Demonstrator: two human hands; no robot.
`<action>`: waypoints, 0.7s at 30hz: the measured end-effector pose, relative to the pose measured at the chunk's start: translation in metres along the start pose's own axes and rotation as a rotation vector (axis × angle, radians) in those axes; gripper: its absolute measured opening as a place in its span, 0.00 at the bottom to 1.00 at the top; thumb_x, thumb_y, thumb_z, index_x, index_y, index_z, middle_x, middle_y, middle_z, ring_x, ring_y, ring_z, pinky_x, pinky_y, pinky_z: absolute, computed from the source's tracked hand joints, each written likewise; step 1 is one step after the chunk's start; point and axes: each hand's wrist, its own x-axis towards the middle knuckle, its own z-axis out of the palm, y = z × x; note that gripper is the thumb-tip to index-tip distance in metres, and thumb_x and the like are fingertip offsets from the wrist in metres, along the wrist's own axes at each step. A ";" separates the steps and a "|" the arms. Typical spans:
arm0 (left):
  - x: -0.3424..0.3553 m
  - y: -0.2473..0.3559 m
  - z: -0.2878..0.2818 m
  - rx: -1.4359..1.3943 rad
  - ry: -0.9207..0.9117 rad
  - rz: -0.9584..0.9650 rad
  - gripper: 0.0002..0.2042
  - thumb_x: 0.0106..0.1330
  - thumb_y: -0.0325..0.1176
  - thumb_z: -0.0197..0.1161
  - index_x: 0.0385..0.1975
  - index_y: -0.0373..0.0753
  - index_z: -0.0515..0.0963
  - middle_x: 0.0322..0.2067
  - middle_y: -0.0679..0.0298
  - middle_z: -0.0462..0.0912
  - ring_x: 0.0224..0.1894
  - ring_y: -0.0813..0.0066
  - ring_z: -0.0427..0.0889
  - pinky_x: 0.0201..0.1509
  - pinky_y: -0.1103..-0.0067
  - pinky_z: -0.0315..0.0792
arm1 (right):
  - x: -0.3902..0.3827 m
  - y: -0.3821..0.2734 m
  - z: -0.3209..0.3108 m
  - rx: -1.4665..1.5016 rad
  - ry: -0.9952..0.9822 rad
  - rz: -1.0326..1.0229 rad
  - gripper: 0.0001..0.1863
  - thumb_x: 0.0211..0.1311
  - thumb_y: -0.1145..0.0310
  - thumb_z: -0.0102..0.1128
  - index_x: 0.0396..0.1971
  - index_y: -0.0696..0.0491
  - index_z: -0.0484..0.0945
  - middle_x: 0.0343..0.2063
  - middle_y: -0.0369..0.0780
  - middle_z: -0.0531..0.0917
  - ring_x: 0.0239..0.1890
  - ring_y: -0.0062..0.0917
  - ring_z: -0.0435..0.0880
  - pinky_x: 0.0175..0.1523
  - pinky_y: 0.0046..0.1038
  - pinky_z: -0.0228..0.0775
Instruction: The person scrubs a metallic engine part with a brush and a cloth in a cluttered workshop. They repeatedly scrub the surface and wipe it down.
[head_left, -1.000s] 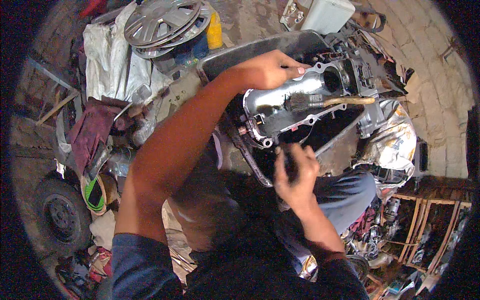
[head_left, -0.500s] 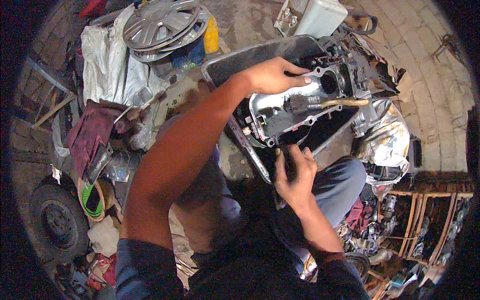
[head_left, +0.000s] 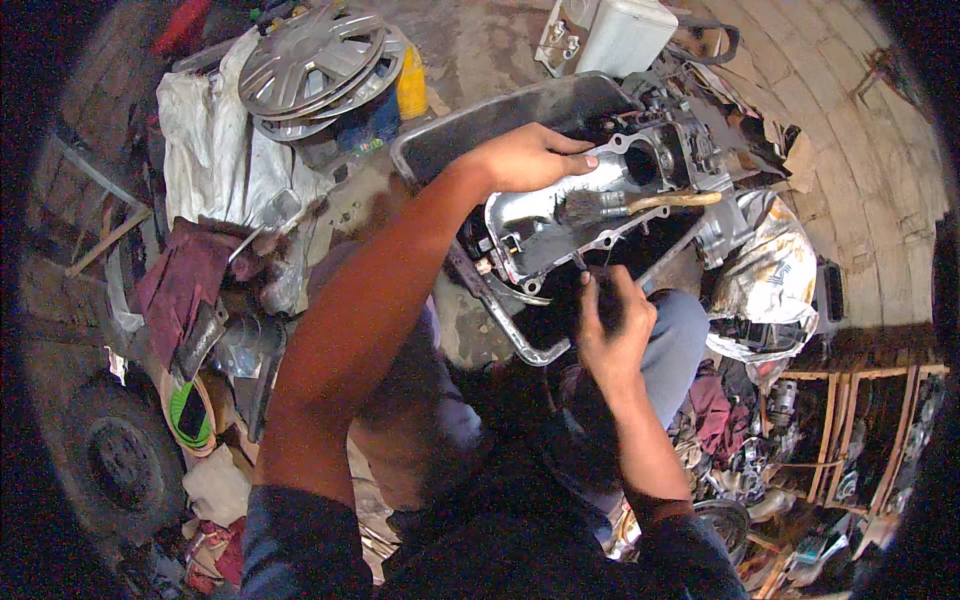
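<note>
My left hand (head_left: 530, 155) rests on the upper edge of a silver metal engine cover (head_left: 570, 215), fingers curled over it. The cover lies inside a dark metal tray (head_left: 470, 125). A paintbrush (head_left: 630, 203) with a wooden handle and dark bristles lies across the cover. My right hand (head_left: 610, 320) is closed around a small dark object just below the cover's lower edge; what that object is cannot be made out.
Grey wheel covers (head_left: 315, 60) lie stacked at the upper left beside a yellow container (head_left: 410, 90). A white box (head_left: 615, 30) sits at the top. A tyre (head_left: 120, 455) lies at the lower left. Rags and crumpled plastic (head_left: 770, 275) surround the tray.
My head view has shifted slightly. My right hand has moved up a little toward the cover's lower edge; my left hand keeps its hold on the cover.
</note>
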 end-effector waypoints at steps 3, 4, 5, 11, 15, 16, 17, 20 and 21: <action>-0.002 0.000 0.004 0.006 0.022 -0.019 0.27 0.72 0.56 0.62 0.64 0.47 0.78 0.56 0.56 0.86 0.56 0.67 0.82 0.65 0.73 0.71 | 0.008 0.010 -0.007 0.032 0.133 -0.037 0.03 0.65 0.77 0.63 0.34 0.61 0.82 0.31 0.48 0.82 0.35 0.42 0.83 0.44 0.37 0.74; -0.001 -0.001 0.006 0.010 0.037 -0.023 0.27 0.72 0.56 0.62 0.64 0.46 0.78 0.55 0.56 0.86 0.56 0.67 0.82 0.64 0.73 0.71 | 0.012 0.012 -0.010 0.067 0.162 -0.010 0.03 0.65 0.77 0.63 0.34 0.60 0.83 0.32 0.48 0.83 0.37 0.41 0.83 0.45 0.37 0.74; -0.003 0.002 0.008 -0.024 0.030 -0.056 0.27 0.71 0.56 0.63 0.64 0.48 0.78 0.57 0.55 0.84 0.58 0.65 0.82 0.66 0.73 0.70 | 0.012 0.014 -0.011 0.104 0.191 0.024 0.03 0.65 0.77 0.63 0.35 0.60 0.83 0.33 0.48 0.83 0.38 0.41 0.83 0.47 0.37 0.74; -0.014 0.013 0.028 -0.082 0.107 -0.106 0.28 0.70 0.55 0.66 0.64 0.47 0.78 0.59 0.48 0.82 0.61 0.60 0.82 0.66 0.72 0.70 | -0.005 0.028 -0.009 0.158 0.122 0.146 0.08 0.67 0.75 0.60 0.44 0.58 0.82 0.38 0.47 0.84 0.42 0.40 0.82 0.54 0.38 0.71; -0.017 0.012 0.025 -0.023 0.115 -0.068 0.27 0.70 0.54 0.65 0.62 0.44 0.79 0.57 0.47 0.83 0.60 0.60 0.83 0.66 0.72 0.70 | -0.011 0.040 -0.009 0.260 0.086 0.168 0.09 0.70 0.72 0.57 0.45 0.58 0.80 0.36 0.45 0.83 0.43 0.40 0.81 0.54 0.37 0.70; -0.017 0.008 0.026 -0.098 0.096 -0.052 0.28 0.70 0.54 0.65 0.62 0.42 0.79 0.57 0.48 0.83 0.59 0.63 0.83 0.66 0.72 0.70 | -0.013 0.041 -0.009 0.248 0.085 0.144 0.08 0.70 0.72 0.57 0.43 0.58 0.79 0.35 0.44 0.83 0.43 0.39 0.80 0.54 0.38 0.69; -0.018 0.011 0.027 -0.087 0.102 -0.056 0.28 0.70 0.54 0.65 0.62 0.41 0.79 0.57 0.48 0.84 0.59 0.63 0.82 0.66 0.72 0.70 | -0.014 0.042 -0.009 0.273 0.066 0.167 0.07 0.70 0.72 0.57 0.43 0.57 0.79 0.34 0.44 0.83 0.43 0.39 0.80 0.54 0.38 0.69; -0.020 0.017 0.028 -0.070 0.103 -0.066 0.28 0.71 0.54 0.65 0.62 0.39 0.78 0.57 0.48 0.84 0.59 0.65 0.82 0.66 0.73 0.69 | -0.015 0.044 -0.007 0.378 0.005 0.215 0.04 0.70 0.73 0.57 0.40 0.56 0.79 0.33 0.42 0.83 0.41 0.38 0.79 0.55 0.38 0.66; -0.018 0.015 0.027 -0.075 0.090 -0.067 0.28 0.71 0.54 0.65 0.63 0.39 0.78 0.57 0.48 0.84 0.59 0.65 0.82 0.66 0.73 0.69 | -0.014 0.045 -0.007 0.365 0.005 0.200 0.04 0.69 0.73 0.57 0.40 0.56 0.79 0.33 0.42 0.83 0.41 0.38 0.79 0.55 0.38 0.66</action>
